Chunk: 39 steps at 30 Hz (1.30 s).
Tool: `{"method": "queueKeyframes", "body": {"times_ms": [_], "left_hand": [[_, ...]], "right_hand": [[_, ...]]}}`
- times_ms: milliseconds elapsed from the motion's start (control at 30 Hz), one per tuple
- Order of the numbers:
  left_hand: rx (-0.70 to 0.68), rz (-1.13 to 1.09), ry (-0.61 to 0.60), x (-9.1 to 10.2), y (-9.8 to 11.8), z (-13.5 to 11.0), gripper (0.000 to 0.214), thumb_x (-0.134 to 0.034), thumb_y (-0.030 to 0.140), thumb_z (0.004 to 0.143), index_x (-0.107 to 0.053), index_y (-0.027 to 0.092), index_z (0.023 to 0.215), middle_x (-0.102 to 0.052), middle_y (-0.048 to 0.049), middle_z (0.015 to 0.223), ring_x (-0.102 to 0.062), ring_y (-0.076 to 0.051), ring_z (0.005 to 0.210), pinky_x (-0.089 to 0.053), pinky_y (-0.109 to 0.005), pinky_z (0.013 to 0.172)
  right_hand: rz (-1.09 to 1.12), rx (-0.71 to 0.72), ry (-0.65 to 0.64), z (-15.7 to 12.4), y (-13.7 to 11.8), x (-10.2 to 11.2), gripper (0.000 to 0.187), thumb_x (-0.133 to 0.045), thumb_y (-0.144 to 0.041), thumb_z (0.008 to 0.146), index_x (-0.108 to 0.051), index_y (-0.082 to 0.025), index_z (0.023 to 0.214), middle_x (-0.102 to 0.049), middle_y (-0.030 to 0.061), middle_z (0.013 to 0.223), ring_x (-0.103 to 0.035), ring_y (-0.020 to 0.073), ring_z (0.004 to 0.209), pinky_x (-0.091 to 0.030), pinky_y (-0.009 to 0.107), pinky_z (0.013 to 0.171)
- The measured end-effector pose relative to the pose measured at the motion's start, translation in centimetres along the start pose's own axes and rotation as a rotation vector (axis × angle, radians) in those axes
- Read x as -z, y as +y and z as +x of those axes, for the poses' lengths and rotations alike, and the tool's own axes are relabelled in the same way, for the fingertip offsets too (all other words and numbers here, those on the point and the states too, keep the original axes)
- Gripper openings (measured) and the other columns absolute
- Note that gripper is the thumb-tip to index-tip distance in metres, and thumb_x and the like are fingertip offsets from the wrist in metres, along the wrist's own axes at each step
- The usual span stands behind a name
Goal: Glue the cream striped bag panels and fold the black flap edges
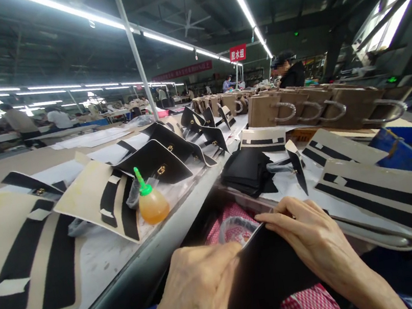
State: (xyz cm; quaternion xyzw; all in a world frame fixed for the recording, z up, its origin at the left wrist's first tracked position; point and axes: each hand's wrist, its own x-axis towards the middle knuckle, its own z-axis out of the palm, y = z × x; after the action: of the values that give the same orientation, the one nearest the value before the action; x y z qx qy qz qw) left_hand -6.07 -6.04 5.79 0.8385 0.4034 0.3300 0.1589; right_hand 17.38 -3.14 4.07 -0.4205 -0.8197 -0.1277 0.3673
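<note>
The worktop [104,252] runs along the person's left, its white covering giving the pieces a broad place to lie spread out. Brown bags [265,110] stand upright in close rows beyond, apparently to save room. Beige panels [84,196] lie with their black strips upward, probably so those faces stay untouched. The black piece [264,269] is in front of the person, over red checked cloth; the left hand [199,279] pinches its upper edge and the right hand [310,232] grips near its far corner, fingers closed on it at both, seemingly to steady that edge. A stack of black pieces [245,172] sits within reach. The squeeze bottle [154,206] stands nozzle up, presumably against leaking.
</note>
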Motion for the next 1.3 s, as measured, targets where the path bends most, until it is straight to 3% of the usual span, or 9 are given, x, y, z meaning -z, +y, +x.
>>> {"method": "queueKeyframes", "body": {"times_ms": [300, 400, 500, 600, 767, 867, 967, 1133, 1300], "left_hand": [[0.018, 0.057, 0.048, 1.6, -1.2, 0.3, 0.026, -0.047, 0.019, 0.099, -0.072, 0.024, 0.101, -0.075, -0.0004, 0.076, -0.075, -0.018, 0.074, -0.057, -0.023, 0.069], [0.03, 0.208, 0.092, 2.1, -1.5, 0.7, 0.029, -0.045, 0.017, 0.098, -0.074, 0.022, 0.099, -0.079, -0.0038, 0.086, -0.075, -0.021, 0.071, -0.059, -0.029, 0.066], [0.177, 0.408, 0.098, 1.9, -1.4, 1.4, 0.027, -0.048, 0.01, 0.095, -0.074, 0.018, 0.098, -0.079, -0.0062, 0.084, -0.076, -0.028, 0.071, -0.06, -0.04, 0.063], [0.285, 0.517, 0.092, 0.7, -0.9, 2.4, 0.025, -0.054, 0.001, 0.09, -0.073, 0.016, 0.095, -0.079, -0.0083, 0.084, -0.077, -0.032, 0.077, -0.062, -0.046, 0.067], [0.133, 0.447, 0.24, -3.3, -0.8, 5.0, 0.023, -0.061, 0.0, 0.087, -0.07, 0.015, 0.102, -0.078, -0.0073, 0.089, -0.076, -0.028, 0.076, -0.064, -0.041, 0.067], [0.075, 0.387, 0.304, -4.9, -1.5, 6.1, 0.022, -0.057, 0.004, 0.092, -0.069, 0.014, 0.106, -0.078, -0.0064, 0.087, -0.076, -0.025, 0.072, -0.064, -0.037, 0.064], [0.029, 0.331, 0.356, -4.8, -2.5, 6.1, 0.026, -0.057, 0.006, 0.091, -0.069, 0.012, 0.114, -0.08, -0.0085, 0.087, -0.077, -0.027, 0.068, -0.063, -0.038, 0.057], [0.046, 0.246, 0.408, -2.7, -3.9, 4.6, 0.029, -0.057, 0.008, 0.091, -0.071, 0.012, 0.116, -0.081, -0.0118, 0.099, -0.079, -0.03, 0.079, -0.065, -0.042, 0.071], [0.0, 0.175, 0.371, -1.6, -3.8, 3.7, 0.037, -0.059, 0.008, 0.089, -0.069, 0.009, 0.126, -0.082, -0.0114, 0.097, -0.079, -0.029, 0.077, -0.066, -0.042, 0.072]], "right_hand": [[-0.114, 0.134, 0.006, 2.6, -0.5, 0.5, 0.025, -0.045, -0.016, 0.102, -0.07, -0.02, 0.099, -0.06, 0.0035, 0.081, -0.052, 0.0168, 0.07, -0.037, 0.03, 0.069], [-0.159, 0.165, 0.02, 3.8, -0.7, 0.3, 0.026, -0.044, -0.016, 0.103, -0.07, -0.02, 0.098, -0.059, 0.0031, 0.081, -0.051, 0.0179, 0.07, -0.035, 0.032, 0.069], [-0.231, 0.179, 0.025, 5.1, -1.1, 0.0, 0.029, -0.043, -0.014, 0.102, -0.07, -0.02, 0.091, -0.057, 0.003, 0.076, -0.051, 0.0197, 0.069, -0.033, 0.033, 0.07], [-0.303, 0.196, 0.019, 6.1, -1.9, -0.1, 0.029, -0.046, -0.012, 0.099, -0.069, -0.02, 0.084, -0.056, 0.0033, 0.073, -0.05, 0.0211, 0.068, -0.032, 0.035, 0.07], [-0.332, 0.229, 0.022, 6.8, -2.9, -0.2, 0.029, -0.048, -0.013, 0.098, -0.065, -0.02, 0.076, -0.057, 0.0031, 0.072, -0.052, 0.0218, 0.068, -0.033, 0.036, 0.073], [-0.333, 0.25, 0.037, 6.4, -2.7, 0.4, 0.027, -0.043, -0.016, 0.101, -0.068, -0.018, 0.09, -0.061, 0.0032, 0.074, -0.055, 0.0233, 0.071, -0.034, 0.038, 0.074], [-0.33, 0.265, 0.106, 5.3, -1.6, 1.5, 0.024, -0.044, -0.021, 0.103, -0.063, -0.012, 0.114, -0.068, 0.006, 0.085, -0.059, 0.0236, 0.077, -0.037, 0.039, 0.079], [-0.209, 0.091, 0.22, 2.3, 1.2, 2.0, 0.027, -0.052, -0.04, 0.102, -0.061, -0.017, 0.112, -0.069, 0.0036, 0.085, -0.061, 0.0197, 0.076, -0.042, 0.034, 0.074], [0.042, -0.099, 0.386, 1.0, 2.7, 0.4, 0.005, -0.064, -0.029, 0.095, -0.065, -0.025, 0.094, -0.066, 0.0019, 0.097, -0.064, 0.017, 0.088, -0.049, 0.03, 0.075]]}}
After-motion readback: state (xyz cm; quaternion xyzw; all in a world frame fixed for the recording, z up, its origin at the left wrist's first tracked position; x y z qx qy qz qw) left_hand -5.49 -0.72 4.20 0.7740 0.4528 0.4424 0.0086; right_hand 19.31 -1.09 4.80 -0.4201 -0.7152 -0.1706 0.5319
